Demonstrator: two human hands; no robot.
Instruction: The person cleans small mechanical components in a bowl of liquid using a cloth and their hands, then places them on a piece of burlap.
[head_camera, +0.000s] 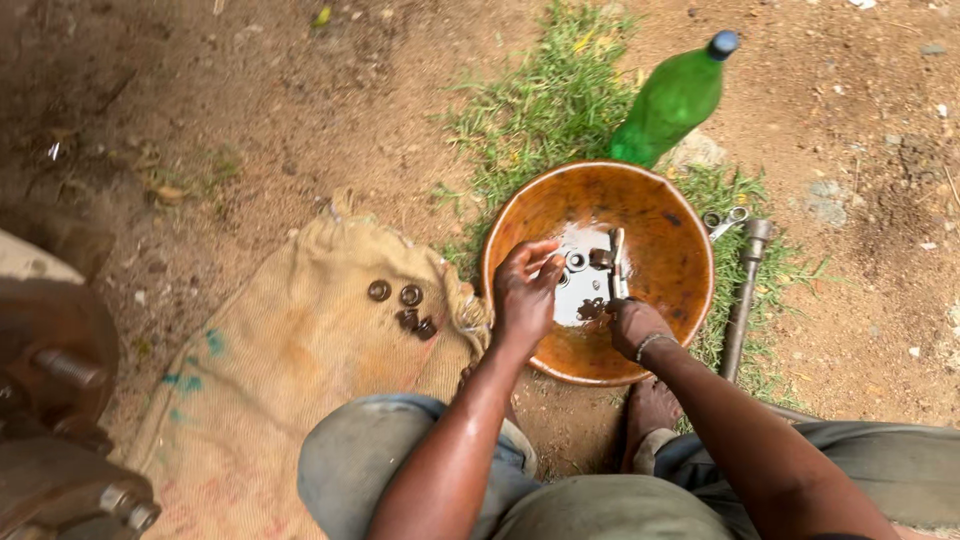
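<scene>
Nuts and small metal parts (590, 262) lie in shallow liquid at the bottom of a round orange-brown bowl (670, 215) set on the dirt by a grass patch. The left hand (524, 290) reaches in over the near-left rim, its fingers curled around something small that I cannot make out. The right hand (632, 325) dips in from the near side, fingers bent down into the liquid; whether its grip holds anything I cannot tell. Open bowl floor remains toward the far wall. Four dark nuts (403, 305) rest on a burlap sack (270, 380) to the left. A green bottle (672, 100) stands behind, and a long wrench (742, 300) lies just right.
</scene>
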